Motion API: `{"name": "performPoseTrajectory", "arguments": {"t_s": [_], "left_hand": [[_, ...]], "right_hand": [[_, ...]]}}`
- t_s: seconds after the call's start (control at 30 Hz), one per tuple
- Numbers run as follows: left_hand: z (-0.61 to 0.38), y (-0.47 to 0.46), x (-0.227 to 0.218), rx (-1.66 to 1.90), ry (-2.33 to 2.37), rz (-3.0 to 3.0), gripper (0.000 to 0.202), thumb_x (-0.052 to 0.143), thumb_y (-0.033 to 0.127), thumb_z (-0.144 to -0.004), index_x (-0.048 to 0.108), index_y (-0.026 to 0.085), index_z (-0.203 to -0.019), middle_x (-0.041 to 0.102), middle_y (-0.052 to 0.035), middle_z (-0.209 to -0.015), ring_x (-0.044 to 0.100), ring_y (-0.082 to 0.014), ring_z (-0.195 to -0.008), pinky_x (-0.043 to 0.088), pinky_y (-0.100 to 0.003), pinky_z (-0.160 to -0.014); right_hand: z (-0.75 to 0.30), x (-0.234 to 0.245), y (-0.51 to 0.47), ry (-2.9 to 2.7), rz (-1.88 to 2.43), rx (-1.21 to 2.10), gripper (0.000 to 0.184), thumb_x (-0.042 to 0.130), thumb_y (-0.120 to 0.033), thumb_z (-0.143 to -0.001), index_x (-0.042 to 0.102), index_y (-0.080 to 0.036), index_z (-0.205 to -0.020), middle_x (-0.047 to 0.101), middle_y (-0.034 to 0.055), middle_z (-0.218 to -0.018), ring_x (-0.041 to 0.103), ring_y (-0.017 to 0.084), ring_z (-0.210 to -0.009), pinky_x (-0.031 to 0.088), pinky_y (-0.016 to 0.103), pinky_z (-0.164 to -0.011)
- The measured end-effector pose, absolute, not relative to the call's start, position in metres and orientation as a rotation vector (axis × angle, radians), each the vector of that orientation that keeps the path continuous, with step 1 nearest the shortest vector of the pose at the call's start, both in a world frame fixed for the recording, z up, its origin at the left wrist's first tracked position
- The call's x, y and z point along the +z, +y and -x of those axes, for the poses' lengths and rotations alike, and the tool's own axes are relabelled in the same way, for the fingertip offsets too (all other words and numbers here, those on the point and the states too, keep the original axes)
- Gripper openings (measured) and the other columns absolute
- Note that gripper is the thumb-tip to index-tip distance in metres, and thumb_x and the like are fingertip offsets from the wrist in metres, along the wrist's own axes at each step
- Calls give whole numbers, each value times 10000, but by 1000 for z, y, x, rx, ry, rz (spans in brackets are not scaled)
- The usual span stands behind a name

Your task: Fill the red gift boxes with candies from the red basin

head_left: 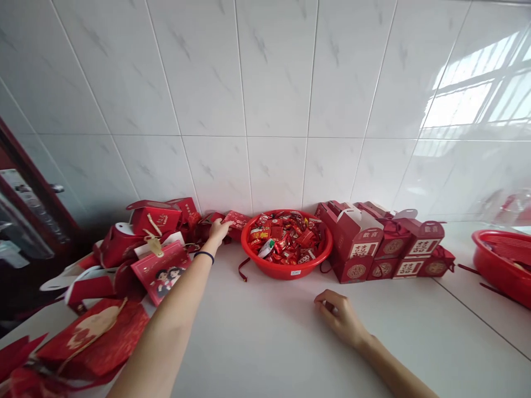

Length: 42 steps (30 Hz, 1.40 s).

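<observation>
My left hand (217, 232) reaches out to the wall side of the table, its fingers closed on a small red candy box (236, 219). That box lies just left of a red plastic basin (286, 271). Wrapped candies (286, 237), mostly red, fill the basin. On the table in front of the basin rests my right hand (341, 316), its fingers loosely curled. Nothing shows in it. To the right of the basin, dark red candy boxes (359, 240) with gold and white patterns stand stacked in two layers.
A jumble of red gift boxes and bags (160, 218) covers the left side, among them a bag with a cartoon couple (166, 271). Another red plastic basket (498, 265) sits at the far right. A tiled wall (274, 99) bounds the table (265, 337) behind.
</observation>
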<state>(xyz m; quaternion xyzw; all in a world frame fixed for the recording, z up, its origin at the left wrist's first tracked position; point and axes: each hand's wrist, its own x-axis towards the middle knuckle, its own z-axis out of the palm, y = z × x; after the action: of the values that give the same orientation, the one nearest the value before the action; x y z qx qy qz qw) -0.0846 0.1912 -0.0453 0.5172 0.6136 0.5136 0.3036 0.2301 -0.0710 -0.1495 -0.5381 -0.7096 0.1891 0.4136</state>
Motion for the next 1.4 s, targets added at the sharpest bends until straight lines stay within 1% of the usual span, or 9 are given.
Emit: {"name": "performPoseTrajectory", "arguments": {"t_s": [0.13, 0.2, 0.37, 0.53, 0.9, 1.07, 1.17, 1.3, 1.4], "left_hand": [[93, 193, -49, 1337, 1742, -1461, 137, 721, 224, -776, 645, 156, -684, 646, -12, -622, 679, -238, -760, 508, -327, -716], [99, 190, -43, 1361, 1751, -1533, 136, 697, 227, -730, 629, 176, -624, 626, -5, -563, 671, -247, -732, 488, -311, -689], [105, 170, -12, 1535, 1684, -1795, 99, 648, 250, -748, 705, 178, -713, 732, -56, -846, 661, -245, -887, 504, -313, -831], [113, 140, 8, 1673, 1632, -2029, 176, 636, 303, -821, 755, 193, -889, 695, -82, -1067, 636, -255, -1072, 469, -333, -999], [117, 122, -24, 1190, 1991, -2060, 239, 552, 238, -881, 778, 164, -908, 783, -99, -954, 708, -279, -950, 530, -326, -860], [110, 117, -33, 1033, 1971, -2073, 426, 581, 209, -876, 676, 131, -1285, 714, -138, -1290, 722, -235, -1019, 539, -298, -912], [119, 109, -18, 988, 1989, -2109, 500, 620, 201, -837, 649, 136, -1331, 617, -148, -1431, 714, -236, -1052, 520, -309, -969], [153, 87, 22, 939, 2095, -2118, 300, 592, 243, -829, 778, 179, -1056, 750, -116, -1196, 677, -313, -1123, 495, -369, -988], [186, 65, 52, 713, 2274, -2095, 235, 604, 287, -795, 781, 208, -927, 790, -67, -932, 701, -298, -979, 516, -318, -829]], "right_hand": [[-230, -150, -69, -1799, 1353, 509, 241, 490, -299, -887, 684, -185, -801, 692, 71, -746, 579, 170, -586, 462, 279, -547], [-230, -149, -69, -1801, 1355, 519, 241, 490, -299, -887, 683, -186, -799, 688, 70, -736, 575, 172, -581, 459, 282, -546], [-231, -150, -70, -1784, 1364, 519, 258, 490, -334, -906, 678, -195, -797, 680, 62, -715, 576, 179, -577, 465, 289, -551], [-232, -147, -71, -1803, 1382, 517, 253, 496, -341, -894, 679, -199, -795, 688, 61, -716, 581, 185, -583, 473, 295, -559], [-232, -143, -74, -1803, 1417, 500, 286, 489, -389, -892, 672, -199, -781, 701, 72, -725, 590, 194, -583, 483, 307, -563], [-234, -142, -75, -1795, 1422, 512, 295, 497, -412, -891, 672, -201, -780, 709, 76, -742, 600, 196, -599, 493, 306, -575], [-234, -142, -75, -1796, 1427, 519, 304, 504, -429, -897, 674, -204, -785, 708, 73, -731, 591, 193, -581, 487, 304, -563], [-235, -143, -75, -1801, 1413, 535, 311, 505, -437, -905, 674, -206, -783, 699, 69, -721, 583, 191, -577, 479, 303, -555], [-235, -144, -74, -1804, 1405, 541, 319, 507, -443, -909, 678, -204, -786, 698, 70, -734, 583, 190, -585, 479, 303, -556]]}}
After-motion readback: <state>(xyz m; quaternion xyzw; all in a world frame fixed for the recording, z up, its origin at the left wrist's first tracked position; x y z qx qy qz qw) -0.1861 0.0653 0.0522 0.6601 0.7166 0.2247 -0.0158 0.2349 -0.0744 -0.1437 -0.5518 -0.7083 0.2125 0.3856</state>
